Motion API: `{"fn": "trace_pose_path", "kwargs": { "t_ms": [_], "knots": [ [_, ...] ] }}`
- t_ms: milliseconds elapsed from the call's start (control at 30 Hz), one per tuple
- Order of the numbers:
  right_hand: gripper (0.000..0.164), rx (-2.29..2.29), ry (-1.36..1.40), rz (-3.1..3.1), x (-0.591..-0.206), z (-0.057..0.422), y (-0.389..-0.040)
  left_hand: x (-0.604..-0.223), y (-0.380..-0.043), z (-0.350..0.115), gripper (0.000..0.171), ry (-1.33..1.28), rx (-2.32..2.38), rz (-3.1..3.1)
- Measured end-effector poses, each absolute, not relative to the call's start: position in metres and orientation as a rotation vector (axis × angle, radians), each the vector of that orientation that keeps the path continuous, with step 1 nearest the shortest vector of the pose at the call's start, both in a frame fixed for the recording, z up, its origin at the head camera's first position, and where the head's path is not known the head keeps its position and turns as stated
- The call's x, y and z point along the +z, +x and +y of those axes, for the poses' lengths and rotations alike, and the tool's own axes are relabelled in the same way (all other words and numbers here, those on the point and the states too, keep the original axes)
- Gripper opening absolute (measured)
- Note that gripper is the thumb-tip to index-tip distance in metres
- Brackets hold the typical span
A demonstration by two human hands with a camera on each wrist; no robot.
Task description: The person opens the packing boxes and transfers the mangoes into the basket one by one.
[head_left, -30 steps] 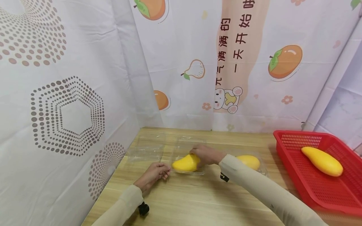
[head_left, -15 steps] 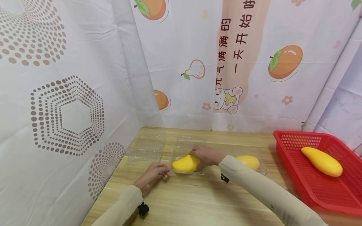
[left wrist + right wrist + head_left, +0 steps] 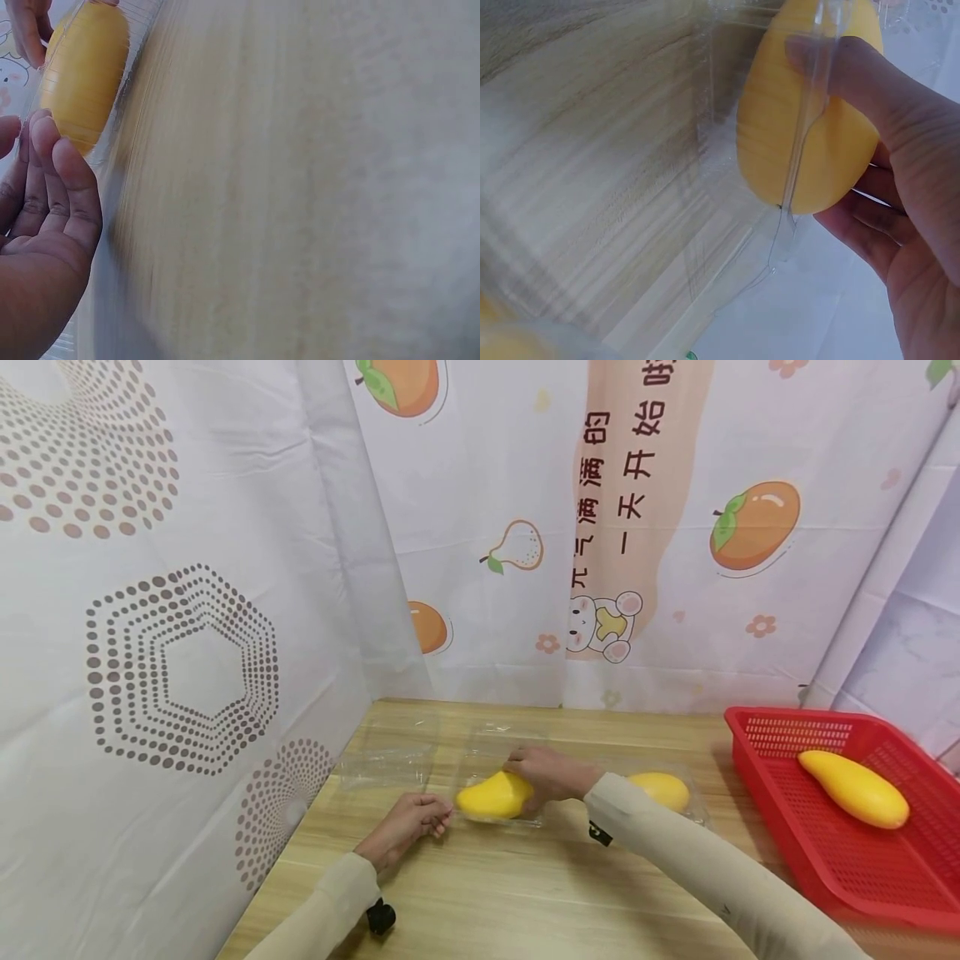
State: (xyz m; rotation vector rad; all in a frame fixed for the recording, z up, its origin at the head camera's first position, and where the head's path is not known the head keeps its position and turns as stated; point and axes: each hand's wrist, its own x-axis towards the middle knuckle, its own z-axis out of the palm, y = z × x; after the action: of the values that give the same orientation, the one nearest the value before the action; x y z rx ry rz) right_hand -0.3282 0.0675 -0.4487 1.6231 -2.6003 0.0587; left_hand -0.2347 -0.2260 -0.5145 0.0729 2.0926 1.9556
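Observation:
A yellow mango (image 3: 491,796) lies in a clear plastic clamshell box (image 3: 501,739) whose lid stands open at the back. My right hand (image 3: 551,772) grips the mango's right end, with the thumb on its near side in the right wrist view and the fingers round the far side. At the box's left edge, my left hand (image 3: 408,827) pinches the thin plastic between thumb and fingertips. The left wrist view shows those fingers (image 3: 71,169) close beside the mango (image 3: 86,71). Part of the mango is hidden by my right hand.
Left of the hands sits another clear box (image 3: 386,768), with no fruit visible inside. A second mango (image 3: 660,791) lies in a box behind my right forearm. At the right, a red basket (image 3: 810,860) holds one mango (image 3: 855,787). Printed curtains (image 3: 465,685) border the table.
Both hands stay almost where they were. The near rim of the box has shifted slightly toward me, and the mango has barely moved.

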Motion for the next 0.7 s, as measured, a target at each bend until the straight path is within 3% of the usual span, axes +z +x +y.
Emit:
{"fn": "trace_pose_path", "kwargs": {
  "t_ms": [700],
  "knots": [
    [0.072,0.131,1.627,-2.531,-0.434,0.080,-0.328,-0.515,-0.235,-0.225,0.035,0.052,1.954,2.090]
  ]
}}
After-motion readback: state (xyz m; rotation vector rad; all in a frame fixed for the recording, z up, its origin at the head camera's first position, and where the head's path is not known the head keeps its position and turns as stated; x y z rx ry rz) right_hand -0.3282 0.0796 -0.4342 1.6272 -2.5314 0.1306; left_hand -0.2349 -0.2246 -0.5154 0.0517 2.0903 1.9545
